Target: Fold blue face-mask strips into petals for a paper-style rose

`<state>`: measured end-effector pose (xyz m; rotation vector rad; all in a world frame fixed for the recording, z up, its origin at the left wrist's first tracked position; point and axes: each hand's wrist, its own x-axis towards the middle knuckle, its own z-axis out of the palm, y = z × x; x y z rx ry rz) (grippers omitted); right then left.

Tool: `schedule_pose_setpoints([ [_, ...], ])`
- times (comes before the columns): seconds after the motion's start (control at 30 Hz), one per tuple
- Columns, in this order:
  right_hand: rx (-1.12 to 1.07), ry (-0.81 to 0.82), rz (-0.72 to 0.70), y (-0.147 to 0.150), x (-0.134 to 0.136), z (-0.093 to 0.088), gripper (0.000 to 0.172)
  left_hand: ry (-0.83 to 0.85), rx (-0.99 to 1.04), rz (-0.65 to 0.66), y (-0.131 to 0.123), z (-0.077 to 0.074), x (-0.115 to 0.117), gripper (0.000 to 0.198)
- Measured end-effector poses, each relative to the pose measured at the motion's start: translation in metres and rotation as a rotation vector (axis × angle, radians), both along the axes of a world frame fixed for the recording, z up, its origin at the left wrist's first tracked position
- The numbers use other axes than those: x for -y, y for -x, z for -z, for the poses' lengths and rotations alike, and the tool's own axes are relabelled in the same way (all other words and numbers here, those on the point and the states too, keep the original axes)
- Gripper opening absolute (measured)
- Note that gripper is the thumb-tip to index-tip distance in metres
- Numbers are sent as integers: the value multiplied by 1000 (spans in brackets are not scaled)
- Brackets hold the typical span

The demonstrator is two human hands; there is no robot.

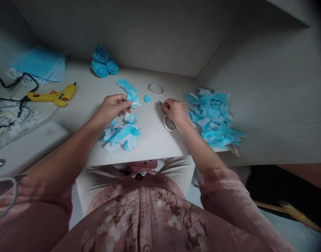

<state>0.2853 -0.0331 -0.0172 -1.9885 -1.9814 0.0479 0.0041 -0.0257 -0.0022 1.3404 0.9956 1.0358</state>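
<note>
My left hand (115,106) pinches a blue-and-white strip of mask-like fabric (129,91) between thumb and fingers. The strip's far end reaches toward the back of the table. Close by on the right, a small blue cut piece (147,98) lies flat. My right hand (175,110) is closed round the middle of a pair of scissors (170,123). Their blade tips point away to the left, and a pale handle loop shows below my fingers. Below my left hand is a small heap of blue and white fabric scraps (122,134).
A larger heap of blue pieces (214,117) lies at the right. Three blue fabric roses (104,63) sit at the back. A clear ring (155,88) lies mid-table. At left are a yellow glue gun (63,96), stacked blue masks (41,64) and a white box-shaped device (31,147).
</note>
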Motion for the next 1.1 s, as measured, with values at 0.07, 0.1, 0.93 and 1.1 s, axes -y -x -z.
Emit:
schedule_pose_setpoints([
  [0.07, 39, -3, 29, 5, -1, 0, 25, -3, 1, -4, 0, 0, 0, 17],
  [0.1, 52, -5, 45, 7, -1, 1, 25, 0, 1, -5, 0, 0, 0, 17],
  [0.93, -530, -287, 59, -11, -10, 37, 18, 69, -32, 17, -3, 3, 2, 16],
  [1.1, -398, -625, -345, 24, 14, 7, 24, 62, -25, 32, -4, 6, 2, 15],
])
